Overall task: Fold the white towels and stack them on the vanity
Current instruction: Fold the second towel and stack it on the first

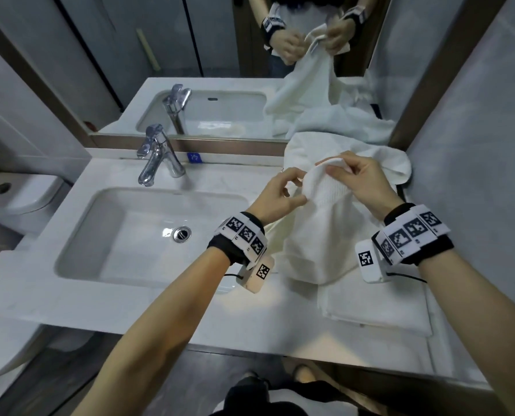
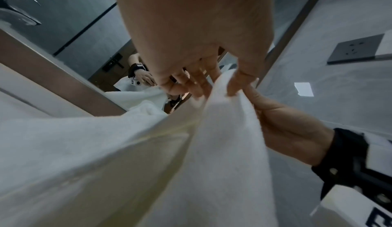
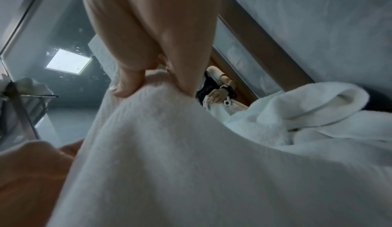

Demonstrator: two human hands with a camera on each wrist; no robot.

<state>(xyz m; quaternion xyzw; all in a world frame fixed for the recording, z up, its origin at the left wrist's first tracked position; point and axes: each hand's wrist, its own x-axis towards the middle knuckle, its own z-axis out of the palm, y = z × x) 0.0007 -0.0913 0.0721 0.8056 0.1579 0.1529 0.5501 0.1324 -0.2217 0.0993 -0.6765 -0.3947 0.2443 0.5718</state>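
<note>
— Fingers (image 1: 292, 178) of the left hand (image 1: 275, 195) are seen from the head view curled and pinching the edge of a white towel (image 1: 322, 232); how is the other side held?

— The same towel edge is pinched by the right hand (image 1: 361, 181), thumb against forefinger. The towel is held up over the right part of the desk (image 1: 250, 322), its lower end draped onto a folded towel (image 1: 376, 307) that lies flat there. An unfolded heap of towels (image 1: 379, 157) is piled behind, against the mirror (image 1: 220, 55), and a sink (image 1: 148, 235) with a faucet (image 1: 157, 157) is set to the left.

— What is shown from the left wrist?

— The left hand (image 2: 197, 46) is seen with thumb and fingers (image 2: 199, 86) closed on the towel (image 2: 222, 146), the right hand (image 2: 292, 130) just beside it.

— And the right wrist?

— The right hand (image 3: 152, 29) is seen gripping a raised fold of the towel (image 3: 191, 163); the heap (image 3: 318, 113) lies behind.
</note>
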